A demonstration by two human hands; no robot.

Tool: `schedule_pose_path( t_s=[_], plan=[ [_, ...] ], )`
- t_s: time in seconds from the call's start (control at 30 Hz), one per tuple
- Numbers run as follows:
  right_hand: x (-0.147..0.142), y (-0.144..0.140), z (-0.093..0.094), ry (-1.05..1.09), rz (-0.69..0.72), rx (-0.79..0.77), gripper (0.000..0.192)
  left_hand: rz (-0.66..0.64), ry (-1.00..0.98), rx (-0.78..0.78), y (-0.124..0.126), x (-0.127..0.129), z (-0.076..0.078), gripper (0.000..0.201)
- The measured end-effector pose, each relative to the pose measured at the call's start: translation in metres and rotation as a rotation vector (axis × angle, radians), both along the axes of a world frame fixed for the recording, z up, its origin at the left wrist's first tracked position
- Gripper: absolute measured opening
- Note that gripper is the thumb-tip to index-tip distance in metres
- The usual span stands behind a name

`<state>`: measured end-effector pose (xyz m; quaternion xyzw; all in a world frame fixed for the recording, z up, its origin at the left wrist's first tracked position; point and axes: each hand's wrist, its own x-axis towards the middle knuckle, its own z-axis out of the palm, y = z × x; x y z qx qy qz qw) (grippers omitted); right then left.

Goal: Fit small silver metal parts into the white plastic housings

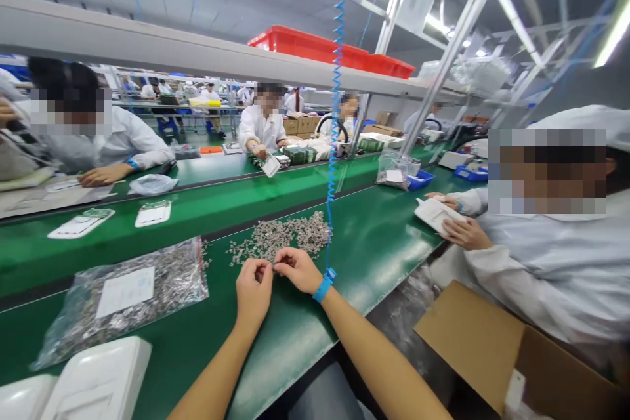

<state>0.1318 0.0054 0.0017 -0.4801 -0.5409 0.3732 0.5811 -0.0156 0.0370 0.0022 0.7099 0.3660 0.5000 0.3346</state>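
Observation:
My left hand and my right hand meet at their fingertips just in front of a loose pile of small silvery metal parts. Both hands are closed in a pinch; whatever sits between the fingers is too small to make out. A blue wrist strap circles my right wrist, its coiled blue cord running up overhead. Left of my hands lies a clear plastic bag full of similar small metal parts, with a white label on it.
White plastic housings stand at the near left on the green bench. On the green belt rest white panels with circuit boards. At right, a co-worker holds a white housing above an open cardboard box.

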Motion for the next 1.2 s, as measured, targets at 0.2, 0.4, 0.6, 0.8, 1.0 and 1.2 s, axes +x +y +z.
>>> schedule_pose_path(
  t_s=[0.2, 0.4, 0.6, 0.8, 1.0, 1.2],
  plan=[
    [0.0026, -0.0011, 0.0020, 0.020, 0.036, 0.014, 0.015, -0.049, 0.004, -0.005, -0.0020, 0.0010, 0.0006, 0.016],
    [0.0029, -0.0019, 0.0028, 0.021, 0.050, 0.011, 0.019, -0.079, 0.014, 0.015, -0.0029, 0.0008, 0.0009, 0.017],
    [0.0038, -0.0028, 0.0020, 0.020, 0.037, 0.014, 0.020, -0.079, 0.022, 0.043, -0.0036, -0.0006, 0.0034, 0.018],
    [0.0025, -0.0048, 0.0054, 0.008, 0.036, 0.008, 0.020, -0.062, 0.000, 0.053, -0.0067, -0.0016, 0.0039, 0.020],
    [0.0026, -0.0067, 0.0070, 0.002, 0.041, 0.019, 0.020, -0.055, -0.020, 0.044, -0.0089, -0.0008, 0.0073, 0.018],
    [0.0024, -0.0067, 0.0040, 0.009, 0.024, 0.030, 0.022, -0.061, -0.028, 0.005, -0.0082, -0.0020, 0.0067, 0.018]
  ],
)
